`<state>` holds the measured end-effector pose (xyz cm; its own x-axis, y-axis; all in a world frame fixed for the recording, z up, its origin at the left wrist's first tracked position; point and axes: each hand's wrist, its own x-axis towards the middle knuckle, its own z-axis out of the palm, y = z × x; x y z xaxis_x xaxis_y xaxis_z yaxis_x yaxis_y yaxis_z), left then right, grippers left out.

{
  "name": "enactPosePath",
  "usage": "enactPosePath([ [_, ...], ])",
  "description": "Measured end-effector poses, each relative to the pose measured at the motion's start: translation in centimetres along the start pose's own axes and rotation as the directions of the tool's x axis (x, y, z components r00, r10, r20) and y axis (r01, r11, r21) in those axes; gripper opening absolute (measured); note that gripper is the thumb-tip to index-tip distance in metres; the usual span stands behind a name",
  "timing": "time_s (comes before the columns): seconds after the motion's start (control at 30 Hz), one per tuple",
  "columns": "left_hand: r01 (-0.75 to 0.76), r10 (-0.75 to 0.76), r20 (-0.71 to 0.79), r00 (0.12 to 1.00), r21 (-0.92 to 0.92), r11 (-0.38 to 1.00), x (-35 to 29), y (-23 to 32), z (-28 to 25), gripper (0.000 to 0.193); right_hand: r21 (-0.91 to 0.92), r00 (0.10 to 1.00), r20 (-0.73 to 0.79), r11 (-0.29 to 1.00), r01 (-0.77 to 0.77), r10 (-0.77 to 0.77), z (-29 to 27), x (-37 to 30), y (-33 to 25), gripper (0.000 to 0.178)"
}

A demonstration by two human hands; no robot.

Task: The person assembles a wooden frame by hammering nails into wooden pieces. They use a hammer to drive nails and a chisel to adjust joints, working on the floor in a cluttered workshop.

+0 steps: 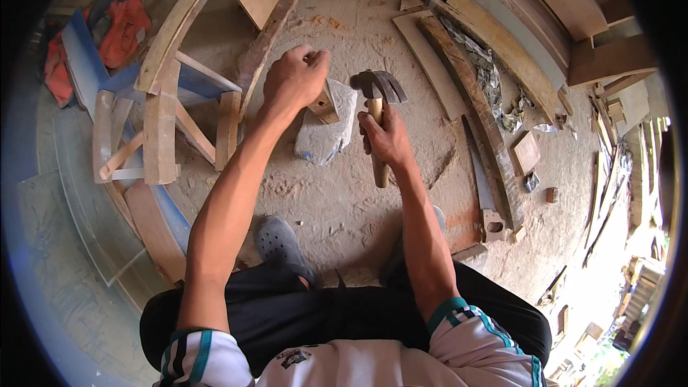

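Observation:
My left hand is closed, its thumb and fingers curled together just above a small wooden block. What the fingers pinch, if anything, is hidden. The block has a dark spot on its face and rests on a pale grey stone slab on the ground; the hand covers part of it. To the right, my right hand is wrapped around the wooden handle of a claw hammer. The hammer stands nearly upright, its dark metal head uppermost and apart from the block.
A wooden frame stands at my left, near orange-red cloth. Long planks lie on the right beside a handsaw. Wood offcuts and crumpled foil are scattered there. My grey clog is on the dusty floor.

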<state>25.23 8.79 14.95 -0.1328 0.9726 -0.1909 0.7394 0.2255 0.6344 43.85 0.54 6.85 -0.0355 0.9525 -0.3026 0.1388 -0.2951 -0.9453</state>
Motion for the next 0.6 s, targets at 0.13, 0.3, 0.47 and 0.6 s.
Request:
enactPosePath([
  [0.13,-0.007,0.006,0.016,1.0,0.1,0.995,-0.9,1.9,0.8,0.042,-0.276,0.997,-0.069,0.961,0.008,-0.028,1.5,-0.3,1.6,0.032],
  [0.3,0.002,-0.005,0.032,0.999,0.085,0.996,-0.8,1.7,0.9,0.04,-0.368,0.983,-0.042,0.917,0.152,-0.18,1.8,-0.4,3.4,0.034],
  [0.47,0.022,-0.027,0.041,0.999,0.105,0.994,-0.9,1.4,0.6,0.042,-0.331,0.967,-0.112,0.926,0.18,-0.228,2.8,-0.9,0.8,0.037],
  [0.6,0.022,-0.025,0.031,0.999,0.096,0.995,-0.8,1.5,0.9,0.042,-0.346,0.977,-0.133,0.931,0.111,-0.166,3.4,-0.6,4.6,0.036],
])
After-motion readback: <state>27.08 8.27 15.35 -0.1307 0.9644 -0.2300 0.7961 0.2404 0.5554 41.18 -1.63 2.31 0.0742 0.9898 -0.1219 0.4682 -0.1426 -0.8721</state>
